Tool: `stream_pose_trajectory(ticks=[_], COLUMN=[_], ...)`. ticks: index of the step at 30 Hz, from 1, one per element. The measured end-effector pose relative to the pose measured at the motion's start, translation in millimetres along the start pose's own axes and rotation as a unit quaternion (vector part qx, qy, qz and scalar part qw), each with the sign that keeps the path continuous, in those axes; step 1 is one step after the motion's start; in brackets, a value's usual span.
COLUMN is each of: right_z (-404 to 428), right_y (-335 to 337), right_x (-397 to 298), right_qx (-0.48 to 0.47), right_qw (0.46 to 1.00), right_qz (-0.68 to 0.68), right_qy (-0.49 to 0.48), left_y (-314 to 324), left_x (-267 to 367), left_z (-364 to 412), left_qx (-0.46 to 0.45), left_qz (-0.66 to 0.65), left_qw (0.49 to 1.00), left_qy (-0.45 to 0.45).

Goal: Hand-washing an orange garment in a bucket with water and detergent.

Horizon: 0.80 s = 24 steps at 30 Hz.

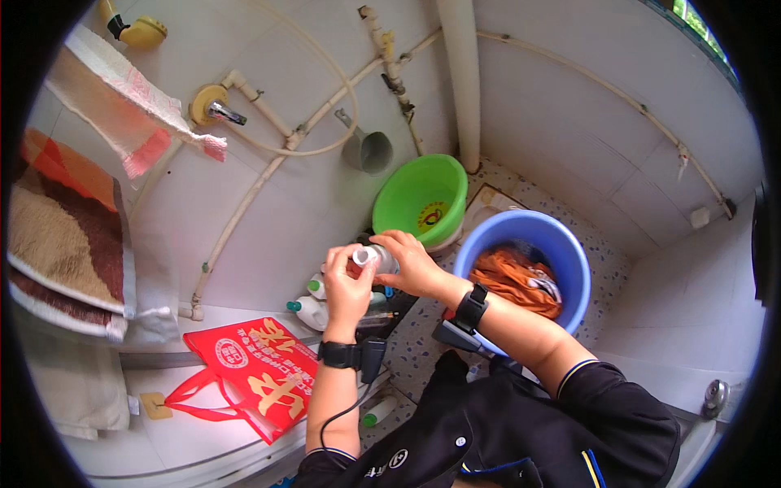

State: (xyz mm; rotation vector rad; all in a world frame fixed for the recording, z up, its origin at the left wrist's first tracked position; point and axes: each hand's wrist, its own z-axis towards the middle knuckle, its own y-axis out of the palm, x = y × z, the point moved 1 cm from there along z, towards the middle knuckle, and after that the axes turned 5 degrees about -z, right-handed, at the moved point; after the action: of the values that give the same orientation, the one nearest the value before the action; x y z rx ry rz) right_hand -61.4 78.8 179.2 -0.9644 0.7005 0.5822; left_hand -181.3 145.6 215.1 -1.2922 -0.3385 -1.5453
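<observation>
A small white plastic bottle (384, 261) is between my hands, its round white top (364, 256) facing up toward me. On its left side, my left hand (346, 283) pinches near the round top with thumb and fingers. My right hand (415, 263) curls around the bottle from the other side. Fingers hide much of the bottle, and whether its top is a cap or an open mouth is unclear. To the right, a blue plastic bucket (583, 274) holds orange cloth (509, 277) in some water. Behind my right hand stands a green plastic basin (406, 189).
Several white bottles with green caps (312, 312) stand just past my left hand. Another bottle (379, 412) lies on the speckled floor (421, 348). A red bag (259, 372) hangs at left from a hook (157, 405). A grey dipper (369, 151), pipes (244, 207) and towels (67, 244) are along the wall.
</observation>
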Motion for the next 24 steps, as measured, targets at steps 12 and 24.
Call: stream_pose_trajectory(ticks=[12, 24], right_z=[-41, -82], right_y=[183, 242], right_x=[148, 217], right_qx=[0.019, 0.089], right_qw=[0.938, 0.822], right_qz=[-0.015, 0.125], right_qy=[0.345, 0.548], left_y=[55, 101], left_x=[-267, -399], left_z=[-50, -65], left_qx=[-0.015, -0.039], left_qz=[0.109, 0.142], left_qw=[0.973, 0.959], left_qy=[-0.204, -0.242])
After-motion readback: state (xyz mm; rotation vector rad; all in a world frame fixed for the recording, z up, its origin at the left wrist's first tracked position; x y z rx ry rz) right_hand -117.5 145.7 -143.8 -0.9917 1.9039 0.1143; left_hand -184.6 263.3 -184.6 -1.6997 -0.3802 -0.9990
